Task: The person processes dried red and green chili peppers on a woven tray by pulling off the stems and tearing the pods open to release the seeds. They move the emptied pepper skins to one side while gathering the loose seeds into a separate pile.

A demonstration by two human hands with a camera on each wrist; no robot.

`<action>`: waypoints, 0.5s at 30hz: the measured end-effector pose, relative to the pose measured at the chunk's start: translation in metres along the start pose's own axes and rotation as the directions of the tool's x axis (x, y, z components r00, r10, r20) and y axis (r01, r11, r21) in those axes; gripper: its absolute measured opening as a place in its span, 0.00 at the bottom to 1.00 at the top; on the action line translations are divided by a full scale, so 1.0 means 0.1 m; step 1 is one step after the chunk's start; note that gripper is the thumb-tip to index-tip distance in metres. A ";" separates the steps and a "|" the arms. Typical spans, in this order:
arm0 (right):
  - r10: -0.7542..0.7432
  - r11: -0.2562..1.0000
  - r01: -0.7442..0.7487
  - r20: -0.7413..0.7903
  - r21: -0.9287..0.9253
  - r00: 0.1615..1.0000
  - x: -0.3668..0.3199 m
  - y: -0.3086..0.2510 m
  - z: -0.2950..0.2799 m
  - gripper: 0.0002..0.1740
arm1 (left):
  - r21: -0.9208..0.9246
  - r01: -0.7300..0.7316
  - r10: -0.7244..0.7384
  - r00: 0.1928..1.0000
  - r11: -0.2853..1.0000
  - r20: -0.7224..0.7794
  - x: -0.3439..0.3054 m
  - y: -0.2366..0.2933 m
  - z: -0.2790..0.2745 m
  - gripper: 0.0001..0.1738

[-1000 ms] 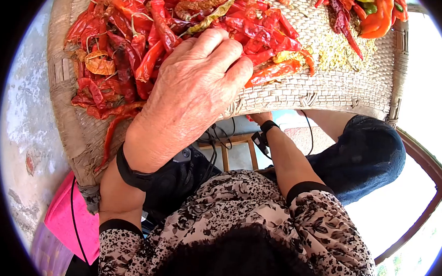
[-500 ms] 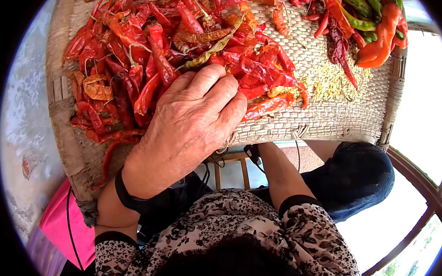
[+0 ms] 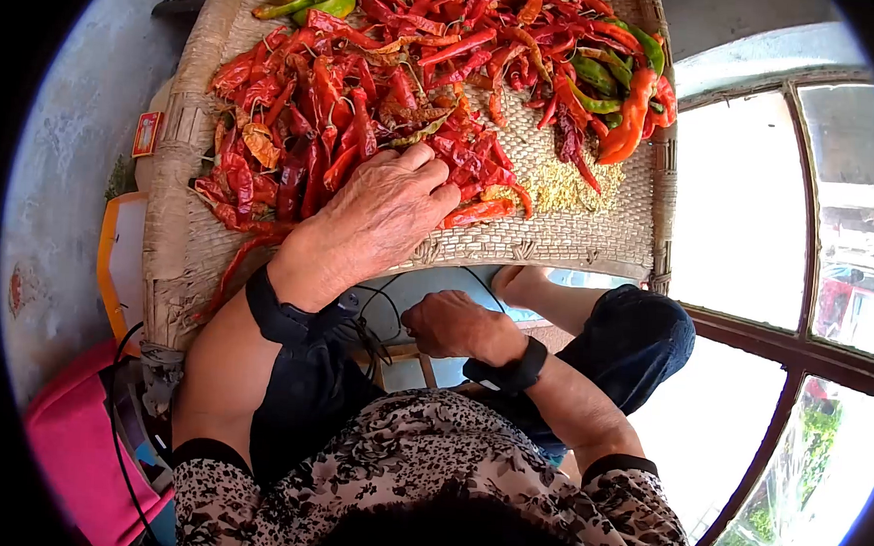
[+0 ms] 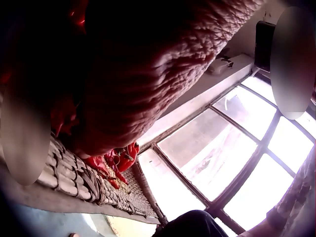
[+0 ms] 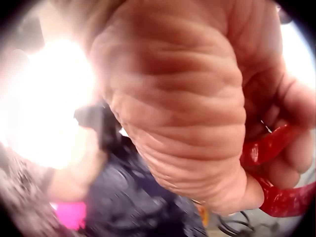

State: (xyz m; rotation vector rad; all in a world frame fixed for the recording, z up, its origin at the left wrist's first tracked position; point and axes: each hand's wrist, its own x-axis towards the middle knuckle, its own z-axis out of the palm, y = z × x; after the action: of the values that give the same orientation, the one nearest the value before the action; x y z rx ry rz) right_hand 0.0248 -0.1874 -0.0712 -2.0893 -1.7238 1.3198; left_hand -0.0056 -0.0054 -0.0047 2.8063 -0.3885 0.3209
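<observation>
Dried red chili peppers [image 3: 317,109] lie heaped on a woven tray [image 3: 597,240]. My left hand [image 3: 381,206] rests on the near edge of this heap, knuckles up and fingers bent down among the peppers. Its fingertips are hidden, so I cannot tell whether they grip one. In the left wrist view the palm side is in deep shadow. Below the tray's near edge, my right hand [image 3: 459,326] is curled in front of my body. The right wrist view shows its thumb and fingers holding a glossy red chili pepper [image 5: 286,201].
Green peppers [image 3: 596,76] and an orange-red pepper [image 3: 628,120] lie at the tray's right, beside scattered pale seeds [image 3: 565,186]. Black cables [image 3: 380,319] hang under the tray. A pink object [image 3: 88,433] stands at lower left; a window [image 3: 799,346] is at right.
My right hand has come back from under the tray's edge toward my body, into plain view. The left hand stays on the same peppers. The head view now takes in more of the tray.
</observation>
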 end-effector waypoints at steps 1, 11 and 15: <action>-0.035 0.999 0.036 -0.031 0.023 0.999 -0.13 -0.09 -0.27 0.07 | -0.024 -0.001 0.000 1.000 1.000 -0.011 0.00 -0.01 0.00 0.10; 0.378 0.478 0.535 -0.713 0.697 0.591 -0.64 0.67 -2.09 0.24 | 0.119 0.000 0.001 1.000 0.993 -0.005 -0.01 -0.01 0.10 0.08; 0.251 0.666 0.198 -0.466 0.719 0.848 -0.46 0.68 -1.86 0.14 | 0.134 0.012 -0.017 0.999 0.991 0.035 -0.01 0.01 0.06 0.12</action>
State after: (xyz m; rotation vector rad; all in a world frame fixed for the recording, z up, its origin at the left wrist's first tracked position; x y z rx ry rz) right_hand 0.2022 -0.1735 0.0264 -1.7131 -0.7049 1.0315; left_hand -0.0061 -0.0077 -0.0107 2.9478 -0.3670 0.3040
